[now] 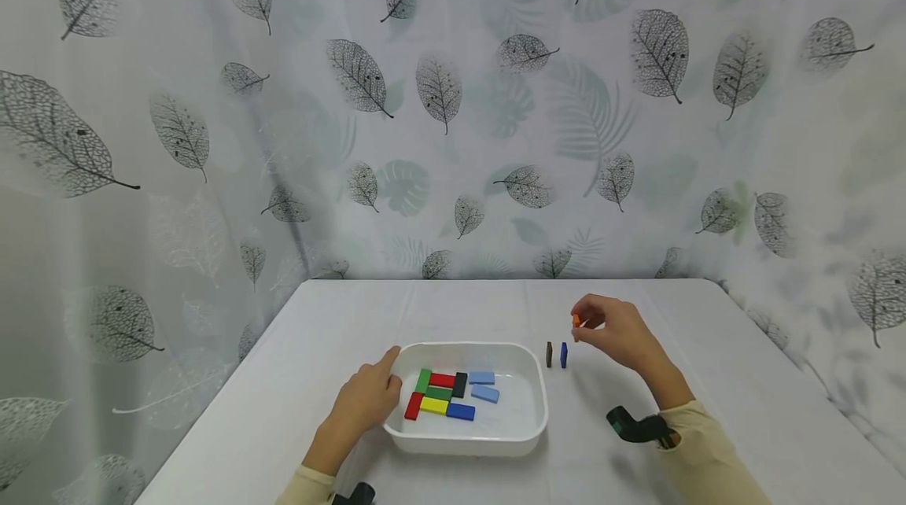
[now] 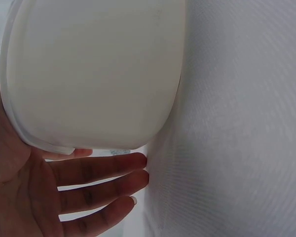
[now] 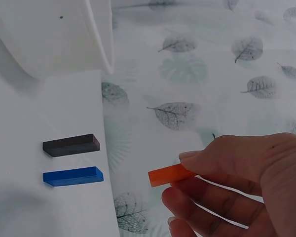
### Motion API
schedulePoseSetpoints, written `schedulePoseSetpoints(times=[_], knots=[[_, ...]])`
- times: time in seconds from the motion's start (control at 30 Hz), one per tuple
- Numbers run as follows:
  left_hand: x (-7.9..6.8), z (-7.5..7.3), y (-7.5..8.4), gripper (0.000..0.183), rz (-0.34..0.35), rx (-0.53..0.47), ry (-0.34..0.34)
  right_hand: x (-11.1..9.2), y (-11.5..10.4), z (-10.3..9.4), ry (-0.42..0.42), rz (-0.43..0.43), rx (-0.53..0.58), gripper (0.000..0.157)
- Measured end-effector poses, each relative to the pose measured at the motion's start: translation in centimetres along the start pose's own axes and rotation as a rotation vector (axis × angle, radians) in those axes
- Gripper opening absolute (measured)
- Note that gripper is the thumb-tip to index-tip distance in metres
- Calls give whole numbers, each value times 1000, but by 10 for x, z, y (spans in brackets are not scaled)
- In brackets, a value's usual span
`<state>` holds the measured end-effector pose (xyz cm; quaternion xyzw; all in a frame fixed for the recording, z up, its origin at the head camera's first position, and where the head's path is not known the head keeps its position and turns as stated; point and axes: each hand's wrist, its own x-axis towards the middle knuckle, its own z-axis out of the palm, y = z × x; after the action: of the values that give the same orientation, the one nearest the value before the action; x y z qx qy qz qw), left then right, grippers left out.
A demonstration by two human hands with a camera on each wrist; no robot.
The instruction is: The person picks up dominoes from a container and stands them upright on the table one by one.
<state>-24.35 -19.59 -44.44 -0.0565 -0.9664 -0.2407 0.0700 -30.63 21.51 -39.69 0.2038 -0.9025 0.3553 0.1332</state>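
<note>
At the left end of a white plastic tub [image 1: 495, 442], my left hand [image 1: 364, 396] holds the rim, thumb over the edge. In the left wrist view, three fingers [image 2: 101, 170] of it extend down outside the tub wall, their tips near the tabletop. My right hand [image 1: 614, 329] pinches an orange block [image 3: 171, 174] between thumb and fingertips, raised to the right of the tub. Close by, a dark brown block [image 3: 71, 145] and a blue block [image 3: 73, 176] stand upright on the table, side by side and apart.
Inside the tub, several flat blocks lie in a cluster: red [image 1: 442, 380], green [image 1: 439, 393], black [image 1: 460, 385], yellow [image 1: 434, 406] and blue [image 1: 461, 411]. Two light blue blocks [image 1: 484, 393] lie beside them. A leaf-patterned curtain [image 1: 453, 112] hangs behind the white table [image 1: 467, 308].
</note>
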Motion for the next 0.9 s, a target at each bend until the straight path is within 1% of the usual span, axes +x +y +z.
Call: schedulePoseSetpoints(times=[0.3,0.53,0.9], knots=[[-1,0,0,52,-7,-2,-4,1,6,3,-2,51,-7,17],[-2,0,-1,52,-8,1,-6,2,13,9,-46,120,1,18],[0,3,-1,52,-9,-7,-3,1,26,14,-74,157,2,19]])
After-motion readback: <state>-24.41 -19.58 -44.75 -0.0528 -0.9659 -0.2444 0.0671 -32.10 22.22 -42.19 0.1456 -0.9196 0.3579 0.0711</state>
